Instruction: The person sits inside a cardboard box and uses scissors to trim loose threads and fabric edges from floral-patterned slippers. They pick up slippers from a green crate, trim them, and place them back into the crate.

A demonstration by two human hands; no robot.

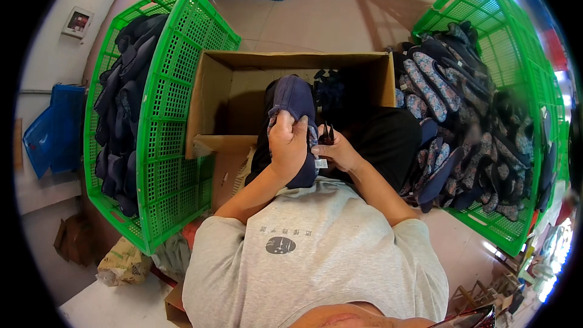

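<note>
I see a person sitting with a dark blue slipper (pixel 294 94) held up over the lap, close to the tummy of a grey shirt (pixel 328 255). The slipper is right between the two hands, a bit more on the left side. The left hand (pixel 288 149) is on top of it and pinches the cloth by the opening, with the toe part poking out past the fingers. More dark blue cloth shows below that hand, but I can't tell if it is the same slipper.

The right hand (pixel 343 153) is just beside the slipper's right edge. Its fingers are curled around small black snips (pixel 328 135), and the two thin points stick up. A little white tag (pixel 320 163) is by its thumb.

Past the slipper is an open cardboard box (pixel 297 59), with some dark things inside that are too dim to tell. On the left, a green basket (pixel 161 115) holds dark blue slippers (pixel 124 109). On the right, another green basket (pixel 510 36) has a big heap of dark and flowery slippers (pixel 437 85).
</note>
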